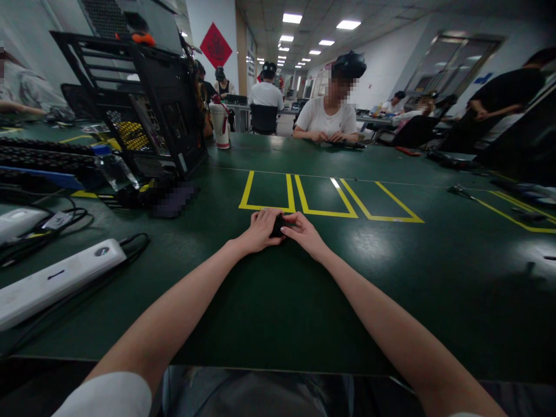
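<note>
Left hand (261,230) and right hand (304,233) fingers grip a black object (277,227), likely for steadiness, beyond the desk's (278,313) near edge.

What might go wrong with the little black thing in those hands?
The small black object might slip, because it's little and sits between the left hand and right hand. Also, the left arm might snag the loose cable by the long white device if it swings outward.
</note>
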The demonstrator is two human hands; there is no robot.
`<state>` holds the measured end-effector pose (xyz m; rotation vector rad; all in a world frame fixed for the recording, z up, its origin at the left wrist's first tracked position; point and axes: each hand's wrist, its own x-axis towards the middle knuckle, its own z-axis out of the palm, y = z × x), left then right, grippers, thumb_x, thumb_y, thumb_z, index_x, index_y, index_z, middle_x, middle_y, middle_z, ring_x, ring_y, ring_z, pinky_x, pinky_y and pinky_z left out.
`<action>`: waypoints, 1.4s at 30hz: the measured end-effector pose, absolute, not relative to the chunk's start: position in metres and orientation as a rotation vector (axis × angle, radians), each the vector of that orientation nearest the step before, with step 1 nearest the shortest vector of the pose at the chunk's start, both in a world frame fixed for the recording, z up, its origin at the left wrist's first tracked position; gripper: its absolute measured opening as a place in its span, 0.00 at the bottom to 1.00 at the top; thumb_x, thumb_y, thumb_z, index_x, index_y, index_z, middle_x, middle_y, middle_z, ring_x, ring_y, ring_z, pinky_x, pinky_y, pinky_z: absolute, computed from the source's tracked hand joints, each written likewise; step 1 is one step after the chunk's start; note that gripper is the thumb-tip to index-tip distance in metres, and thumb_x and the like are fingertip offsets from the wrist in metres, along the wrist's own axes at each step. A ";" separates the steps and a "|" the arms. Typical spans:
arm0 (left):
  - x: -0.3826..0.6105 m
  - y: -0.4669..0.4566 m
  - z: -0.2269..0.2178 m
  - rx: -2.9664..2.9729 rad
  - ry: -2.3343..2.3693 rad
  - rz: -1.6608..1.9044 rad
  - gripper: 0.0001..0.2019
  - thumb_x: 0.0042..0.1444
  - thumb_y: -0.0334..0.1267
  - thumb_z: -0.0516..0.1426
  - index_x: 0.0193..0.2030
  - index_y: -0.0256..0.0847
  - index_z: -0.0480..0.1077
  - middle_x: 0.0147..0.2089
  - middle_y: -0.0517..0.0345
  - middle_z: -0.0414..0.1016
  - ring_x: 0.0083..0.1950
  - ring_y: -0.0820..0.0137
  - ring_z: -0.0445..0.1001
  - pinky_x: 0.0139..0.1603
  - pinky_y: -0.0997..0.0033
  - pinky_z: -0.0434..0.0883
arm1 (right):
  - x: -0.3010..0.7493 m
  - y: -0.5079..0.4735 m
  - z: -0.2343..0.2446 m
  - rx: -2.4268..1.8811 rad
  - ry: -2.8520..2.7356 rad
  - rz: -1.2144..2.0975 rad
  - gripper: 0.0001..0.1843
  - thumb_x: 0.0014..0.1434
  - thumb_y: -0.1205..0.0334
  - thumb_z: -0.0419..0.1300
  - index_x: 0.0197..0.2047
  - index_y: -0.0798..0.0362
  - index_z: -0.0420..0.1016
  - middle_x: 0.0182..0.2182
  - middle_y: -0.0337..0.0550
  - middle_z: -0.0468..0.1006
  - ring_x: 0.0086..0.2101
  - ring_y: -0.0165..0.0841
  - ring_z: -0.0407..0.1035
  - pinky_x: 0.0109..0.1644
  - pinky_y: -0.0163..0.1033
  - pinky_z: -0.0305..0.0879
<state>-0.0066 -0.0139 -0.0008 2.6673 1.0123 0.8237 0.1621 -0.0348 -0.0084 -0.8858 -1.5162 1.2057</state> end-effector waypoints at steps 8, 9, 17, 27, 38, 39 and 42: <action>-0.006 -0.014 0.000 2.662 1.014 0.811 0.26 0.48 0.41 0.55 0.52 0.41 0.50 0.50 0.49 0.59 0.52 0.58 0.59 0.50 0.56 0.56 | 0.160 -0.031 -0.011 -0.934 -1.471 1.170 0.15 0.46 0.62 0.61 0.39 0.50 0.65 0.40 0.40 0.69 0.42 0.32 0.68 0.51 0.45 0.62; -0.006 -0.014 0.000 2.659 1.016 0.812 0.26 0.48 0.41 0.55 0.52 0.41 0.50 0.50 0.49 0.59 0.52 0.58 0.59 0.50 0.56 0.56 | 0.161 -0.031 -0.011 -0.949 -1.479 1.172 0.16 0.47 0.62 0.61 0.40 0.50 0.65 0.41 0.41 0.69 0.43 0.33 0.68 0.51 0.45 0.62; -0.007 -0.016 0.003 2.657 1.011 0.790 0.25 0.48 0.40 0.55 0.52 0.42 0.50 0.50 0.50 0.59 0.52 0.59 0.59 0.50 0.56 0.56 | 0.163 -0.035 -0.008 -0.921 -1.528 1.189 0.16 0.46 0.61 0.62 0.40 0.49 0.65 0.42 0.40 0.68 0.43 0.32 0.67 0.49 0.44 0.64; -0.006 -0.016 0.002 2.669 1.039 0.791 0.25 0.48 0.41 0.55 0.52 0.41 0.51 0.51 0.49 0.59 0.53 0.58 0.59 0.51 0.55 0.56 | 0.162 -0.028 -0.015 -0.953 -1.501 1.162 0.17 0.46 0.60 0.61 0.41 0.50 0.65 0.41 0.41 0.69 0.44 0.33 0.67 0.53 0.46 0.61; -0.007 -0.016 0.004 2.653 1.016 0.778 0.25 0.49 0.41 0.55 0.52 0.42 0.50 0.51 0.49 0.58 0.53 0.58 0.58 0.50 0.56 0.56 | 0.161 -0.035 -0.009 -0.912 -1.483 1.186 0.14 0.47 0.60 0.61 0.38 0.50 0.64 0.41 0.39 0.68 0.42 0.32 0.68 0.50 0.45 0.63; -0.007 -0.016 0.004 2.654 1.013 0.774 0.25 0.49 0.41 0.55 0.52 0.41 0.50 0.51 0.49 0.58 0.53 0.58 0.58 0.50 0.56 0.57 | 0.160 -0.034 -0.009 -0.919 -1.474 1.171 0.14 0.47 0.60 0.61 0.37 0.50 0.64 0.40 0.39 0.69 0.41 0.32 0.69 0.51 0.45 0.63; -0.007 -0.016 0.004 2.651 1.011 0.765 0.25 0.49 0.41 0.55 0.53 0.42 0.50 0.51 0.49 0.58 0.53 0.58 0.58 0.51 0.56 0.56 | 0.159 -0.033 -0.009 -0.938 -1.477 1.131 0.14 0.47 0.60 0.61 0.38 0.50 0.64 0.40 0.40 0.69 0.42 0.32 0.68 0.51 0.45 0.62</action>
